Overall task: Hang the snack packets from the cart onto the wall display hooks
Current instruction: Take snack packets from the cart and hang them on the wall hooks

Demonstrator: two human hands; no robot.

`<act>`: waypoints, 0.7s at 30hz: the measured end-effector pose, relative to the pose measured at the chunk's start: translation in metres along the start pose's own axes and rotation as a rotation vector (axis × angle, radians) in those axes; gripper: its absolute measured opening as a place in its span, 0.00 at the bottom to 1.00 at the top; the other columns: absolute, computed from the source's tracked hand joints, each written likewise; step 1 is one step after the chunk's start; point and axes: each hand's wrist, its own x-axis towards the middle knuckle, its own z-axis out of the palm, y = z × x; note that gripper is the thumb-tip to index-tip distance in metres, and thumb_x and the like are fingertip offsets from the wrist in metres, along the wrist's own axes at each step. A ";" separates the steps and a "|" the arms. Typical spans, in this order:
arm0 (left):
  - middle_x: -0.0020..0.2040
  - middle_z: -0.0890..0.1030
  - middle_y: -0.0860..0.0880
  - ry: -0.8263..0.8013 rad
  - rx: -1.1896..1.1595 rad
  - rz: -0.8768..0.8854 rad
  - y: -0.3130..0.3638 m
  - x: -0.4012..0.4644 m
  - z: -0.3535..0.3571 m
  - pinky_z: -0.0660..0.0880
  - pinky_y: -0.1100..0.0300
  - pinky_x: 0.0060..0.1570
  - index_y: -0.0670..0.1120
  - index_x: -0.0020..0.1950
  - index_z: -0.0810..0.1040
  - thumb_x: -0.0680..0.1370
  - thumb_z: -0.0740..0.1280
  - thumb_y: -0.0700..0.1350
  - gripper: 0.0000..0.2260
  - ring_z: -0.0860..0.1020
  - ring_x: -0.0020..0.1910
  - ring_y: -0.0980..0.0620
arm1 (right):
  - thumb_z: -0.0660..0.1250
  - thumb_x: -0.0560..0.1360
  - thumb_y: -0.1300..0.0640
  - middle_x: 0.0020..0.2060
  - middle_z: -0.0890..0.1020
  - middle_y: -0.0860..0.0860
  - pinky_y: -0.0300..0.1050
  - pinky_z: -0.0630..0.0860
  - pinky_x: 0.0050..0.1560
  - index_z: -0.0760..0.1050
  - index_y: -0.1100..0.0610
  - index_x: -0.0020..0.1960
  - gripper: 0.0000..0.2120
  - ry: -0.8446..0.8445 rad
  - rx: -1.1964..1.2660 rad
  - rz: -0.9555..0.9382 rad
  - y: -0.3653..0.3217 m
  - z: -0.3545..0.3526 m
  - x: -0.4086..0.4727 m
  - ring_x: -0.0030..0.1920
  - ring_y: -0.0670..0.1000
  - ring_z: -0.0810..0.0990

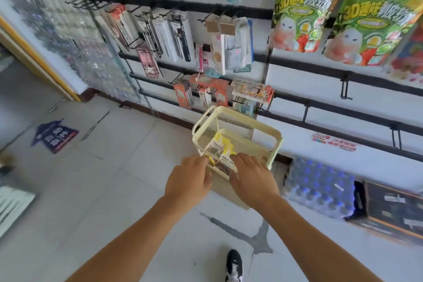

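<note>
Both hands are down in the cream mesh cart that stands against the wall: the left hand has its grip pinched on a yellow-and-clear snack packet at the near rim, while the right hand lies with its fingers bent over the same bunch of packets (whether that grip has really closed on one I cannot tell). Above the cart, black display hooks jut from the rails, and green snack bags hang higher up.
</note>
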 end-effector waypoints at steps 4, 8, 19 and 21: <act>0.63 0.75 0.52 -0.064 -0.003 0.029 -0.014 0.036 0.012 0.73 0.53 0.55 0.49 0.68 0.70 0.82 0.58 0.51 0.15 0.72 0.63 0.49 | 0.60 0.80 0.51 0.67 0.74 0.50 0.54 0.71 0.64 0.67 0.52 0.72 0.21 -0.057 0.051 0.092 0.003 0.024 0.024 0.67 0.56 0.72; 0.62 0.76 0.51 -0.116 0.012 0.070 -0.036 0.068 0.022 0.74 0.53 0.53 0.48 0.67 0.71 0.81 0.59 0.50 0.15 0.73 0.61 0.48 | 0.59 0.81 0.51 0.70 0.71 0.49 0.53 0.70 0.66 0.65 0.52 0.74 0.22 -0.101 0.082 0.172 -0.005 0.043 0.038 0.71 0.54 0.69; 0.64 0.75 0.50 -0.361 -0.067 0.392 -0.101 0.152 0.067 0.74 0.51 0.55 0.47 0.67 0.72 0.82 0.60 0.50 0.16 0.73 0.63 0.48 | 0.68 0.75 0.54 0.60 0.80 0.53 0.55 0.76 0.55 0.75 0.56 0.66 0.20 -0.075 0.083 0.611 -0.045 0.121 0.082 0.58 0.59 0.80; 0.65 0.75 0.51 -0.410 -0.082 0.462 -0.112 0.164 0.077 0.74 0.51 0.57 0.48 0.68 0.72 0.82 0.59 0.50 0.16 0.72 0.64 0.49 | 0.64 0.78 0.52 0.64 0.77 0.52 0.55 0.74 0.57 0.72 0.55 0.68 0.19 -0.098 0.099 0.685 -0.054 0.139 0.091 0.62 0.58 0.77</act>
